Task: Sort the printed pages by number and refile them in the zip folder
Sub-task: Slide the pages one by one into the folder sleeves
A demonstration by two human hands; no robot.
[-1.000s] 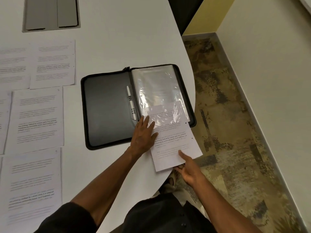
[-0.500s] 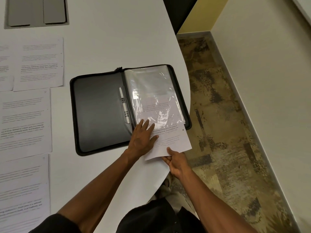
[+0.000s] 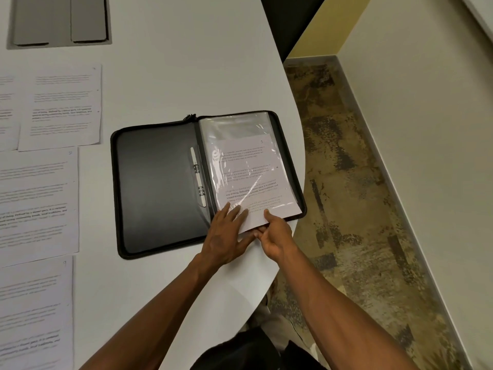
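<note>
One printed page (image 3: pixel 249 180), numbered 1 at its top corner, now sits almost fully inside the clear sleeve (image 3: pixel 234 129) on the right half of the open zip folder (image 3: pixel 160 188); a second ago about half of it still hung out past the folder's near edge. Only a short strip of paper now shows below the sleeve mouth. Judgement: the first page is nearly filed, and a short final push should seat it.

The left hand (image 3: pixel 226 236) lies flat with straight fingers pressing the sleeve's near corner. The right hand (image 3: pixel 274 236) pinches the page's near edge, thumb on top and fingers curled beneath.

The folder lies at the counter's (image 3: pixel 186 76) curved right edge, its near right corner just at the rim, so there is little room on that side. The remaining loose pages (image 3: pixel 37 198) lie in rows along the counter's left side, well apart from the folder. A recessed grey panel (image 3: pixel 60 20) sits near the far left corner.
</note>
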